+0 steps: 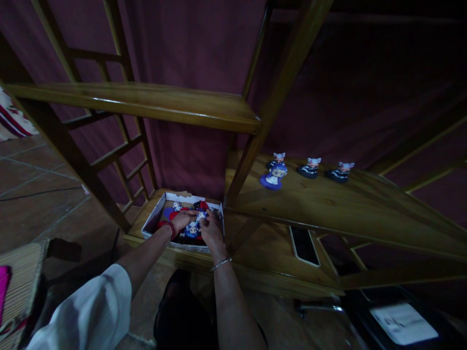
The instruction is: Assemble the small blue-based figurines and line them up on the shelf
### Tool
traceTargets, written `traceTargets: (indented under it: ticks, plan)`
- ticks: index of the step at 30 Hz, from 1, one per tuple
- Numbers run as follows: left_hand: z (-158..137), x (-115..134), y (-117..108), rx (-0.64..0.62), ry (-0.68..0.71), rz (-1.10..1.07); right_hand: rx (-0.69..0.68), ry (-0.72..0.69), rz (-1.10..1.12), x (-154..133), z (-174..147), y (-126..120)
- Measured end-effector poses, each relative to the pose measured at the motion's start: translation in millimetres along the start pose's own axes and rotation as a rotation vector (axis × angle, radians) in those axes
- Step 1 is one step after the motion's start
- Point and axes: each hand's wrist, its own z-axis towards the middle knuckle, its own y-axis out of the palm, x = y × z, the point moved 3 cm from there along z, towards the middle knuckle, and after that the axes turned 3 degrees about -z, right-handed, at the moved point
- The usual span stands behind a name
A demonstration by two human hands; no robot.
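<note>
The left hand (185, 220) and right hand (212, 231) come together with fingertips seemingly pinched on a small figurine (201, 215), in or just above the open box (153, 217); it looks light, stiff and smooth, its finer parts perhaps breakable, so the thick body or base seems the safest hold. Fingers cover its lower part, and dim light blurs the pieces around it. Farther off, on the shelf (328, 203), a purple-based figurine (274, 178) partly hides another figurine (279, 157).
</note>
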Motion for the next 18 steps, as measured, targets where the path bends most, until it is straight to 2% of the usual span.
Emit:
traceTargets:
  ticks: [3,8,12,18]
  plan:
    - [-2,5,4,-0.043,0.02,0.059,0.024,0.013,-0.02,-3,-2,-4]
    - [-5,16,5,-0.062,0.035,0.428,0.003,-0.054,-0.052,-6,-3,-6]
    - [-10,21,-8,0.006,0.003,0.593,0.044,-0.024,-0.074,-7,-4,-8]
    - [-15,22,-35,0.065,-0.071,0.762,0.023,0.036,-0.105,-9,-6,-10]
